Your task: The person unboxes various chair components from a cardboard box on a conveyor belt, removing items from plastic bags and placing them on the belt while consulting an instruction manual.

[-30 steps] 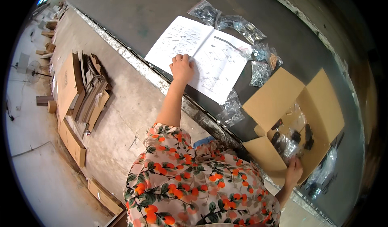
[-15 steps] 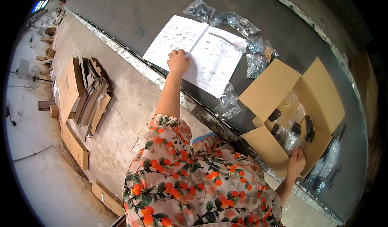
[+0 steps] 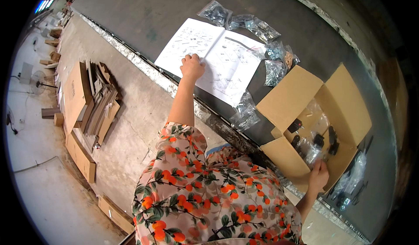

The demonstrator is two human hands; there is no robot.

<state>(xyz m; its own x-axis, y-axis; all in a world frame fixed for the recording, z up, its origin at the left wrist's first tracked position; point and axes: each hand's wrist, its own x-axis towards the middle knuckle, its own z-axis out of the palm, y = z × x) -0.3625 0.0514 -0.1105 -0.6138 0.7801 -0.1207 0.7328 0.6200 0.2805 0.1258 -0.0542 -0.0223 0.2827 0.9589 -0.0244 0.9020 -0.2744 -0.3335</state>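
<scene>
An instruction booklet (image 3: 227, 68) with line drawings lies spread on the dark table. My left hand (image 3: 192, 67) rests on its left page near the lower edge, fingers bent and slightly apart, holding nothing. To the right stands an opened cardboard box (image 3: 291, 88), flaps folded out. My right hand (image 3: 319, 175) reaches over the box's near side, its fingers closed at a clear plastic bag (image 3: 312, 154) inside; the fingertips are partly hidden. Black parts (image 3: 333, 141) and a black piece with a red spot (image 3: 295, 125) lie in the box beside the bag.
Clear bags of small hardware (image 3: 263, 29) line the booklet's far side; another bag (image 3: 247, 114) lies at its near right corner. Clear wrapping with dark pieces (image 3: 352, 177) sits right of the box. Flattened cardboard (image 3: 94, 101) is stacked on the floor left of the table edge.
The booklet and box have shifted very slightly in view. My left hand stays on the page, and my right hand stays at the bag, barely moved.
</scene>
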